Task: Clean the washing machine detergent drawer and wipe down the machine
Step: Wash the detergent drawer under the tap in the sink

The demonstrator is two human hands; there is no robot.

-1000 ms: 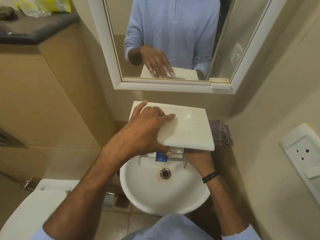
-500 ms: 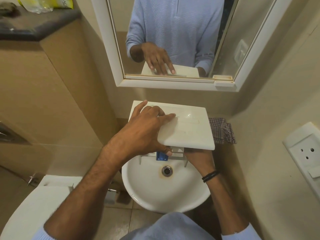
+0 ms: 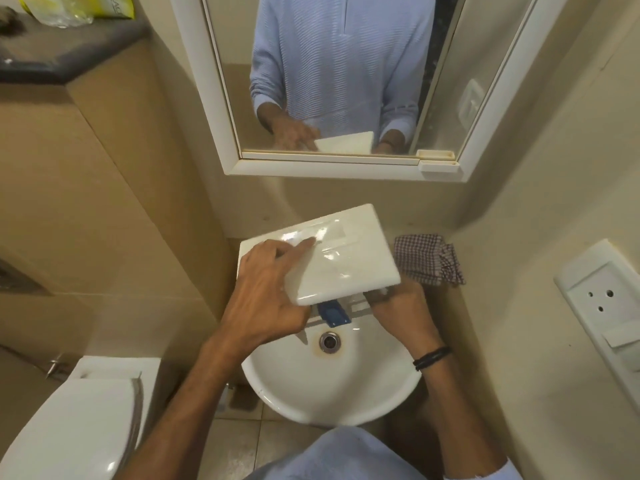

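Observation:
The white detergent drawer (image 3: pixel 346 258) is held tilted above the white sink (image 3: pixel 332 386), its flat front panel facing up and wet-looking. A blue insert (image 3: pixel 333 312) of the drawer pokes out below the panel. My left hand (image 3: pixel 266 296) grips the panel's left edge, fingers laid across its top. My right hand (image 3: pixel 398 306) holds the drawer from underneath at the right; its fingers are hidden beneath the panel. A checked cloth (image 3: pixel 427 258) lies on the ledge right of the drawer.
A mirror (image 3: pixel 332 74) hangs on the wall above the sink. A toilet (image 3: pixel 69 424) stands at the lower left. A wall socket panel (image 3: pixel 609 306) is on the right wall. A dark shelf (image 3: pixel 62 46) with a yellow bag sits at the upper left.
The drawer has been turned, its far right corner now raised and rotated anticlockwise. My left hand slid toward the panel's near left edge. The camera view shifted slightly.

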